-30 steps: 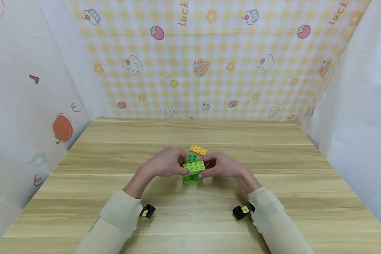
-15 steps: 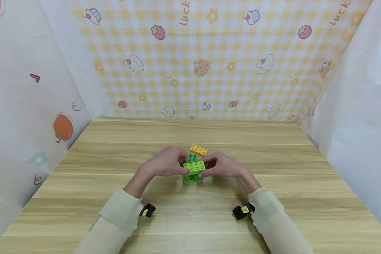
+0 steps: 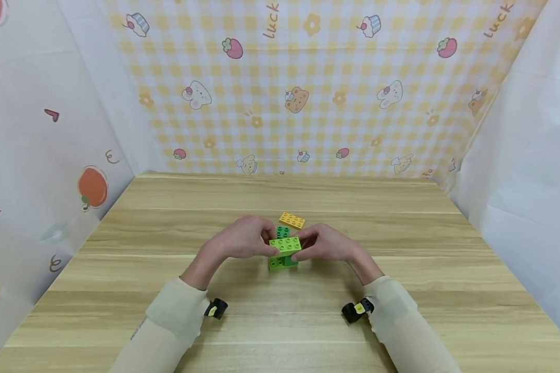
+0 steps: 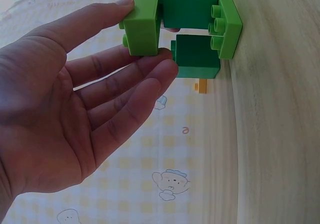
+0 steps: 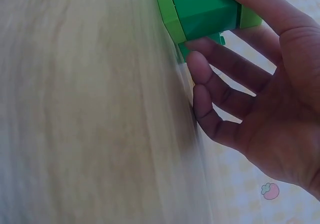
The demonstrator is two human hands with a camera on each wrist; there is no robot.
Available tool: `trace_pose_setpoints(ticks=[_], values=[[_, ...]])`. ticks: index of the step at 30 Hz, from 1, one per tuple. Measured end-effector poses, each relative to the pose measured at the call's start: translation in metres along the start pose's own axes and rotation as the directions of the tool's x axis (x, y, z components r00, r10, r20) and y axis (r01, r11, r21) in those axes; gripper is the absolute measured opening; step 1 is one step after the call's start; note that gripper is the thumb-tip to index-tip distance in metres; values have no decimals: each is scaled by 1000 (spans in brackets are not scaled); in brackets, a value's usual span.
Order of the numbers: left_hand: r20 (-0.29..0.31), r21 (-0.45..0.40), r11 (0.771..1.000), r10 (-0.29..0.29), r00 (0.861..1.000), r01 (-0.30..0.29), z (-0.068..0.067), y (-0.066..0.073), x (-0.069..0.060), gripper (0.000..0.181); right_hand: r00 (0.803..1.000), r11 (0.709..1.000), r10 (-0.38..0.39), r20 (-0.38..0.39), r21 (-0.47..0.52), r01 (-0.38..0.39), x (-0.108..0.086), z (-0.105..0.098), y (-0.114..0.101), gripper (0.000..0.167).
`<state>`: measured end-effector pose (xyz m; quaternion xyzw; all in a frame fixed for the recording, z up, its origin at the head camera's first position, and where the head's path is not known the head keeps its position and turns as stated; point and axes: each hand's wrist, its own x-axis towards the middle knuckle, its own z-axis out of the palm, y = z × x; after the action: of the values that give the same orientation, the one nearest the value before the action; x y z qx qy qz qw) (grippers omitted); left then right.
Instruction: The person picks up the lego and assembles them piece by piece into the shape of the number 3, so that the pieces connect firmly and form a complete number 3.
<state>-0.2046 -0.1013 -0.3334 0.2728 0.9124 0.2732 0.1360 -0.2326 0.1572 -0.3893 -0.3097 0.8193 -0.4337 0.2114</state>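
My left hand (image 3: 243, 238) pinches a light green building brick (image 3: 285, 245) between thumb and fingers, its studs facing up in the head view. Under its right part stands a dark green brick (image 5: 205, 9), which my right hand (image 3: 329, 242) holds with the thumb on its near side. That dark green brick sits on the right part of a lower light green brick (image 3: 275, 263) on the table. Whether the top brick is fully seated on it I cannot tell. Just behind, another dark green brick (image 3: 283, 231) shows between my hands, partly hidden.
A yellow brick (image 3: 292, 220) lies flat on the wooden table (image 3: 280, 321), behind the green ones. Patterned cloth (image 3: 261, 124) rises at the table's back edge, and white cloth walls (image 3: 508, 171) stand at the sides. A black camera is strapped on each wrist.
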Motion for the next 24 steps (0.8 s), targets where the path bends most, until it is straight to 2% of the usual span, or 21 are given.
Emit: trace_pose_setpoints(ticks=[14, 24], values=[[5, -6, 1000, 10, 1000, -10, -1, -3, 0, 11, 999, 999, 25, -40, -37, -27, 1, 2, -3, 31], [-1, 5, 1000, 20, 1000, -20, -2, -3, 0, 11, 999, 998, 37, -40, -42, -39, 1, 3, -6, 24]])
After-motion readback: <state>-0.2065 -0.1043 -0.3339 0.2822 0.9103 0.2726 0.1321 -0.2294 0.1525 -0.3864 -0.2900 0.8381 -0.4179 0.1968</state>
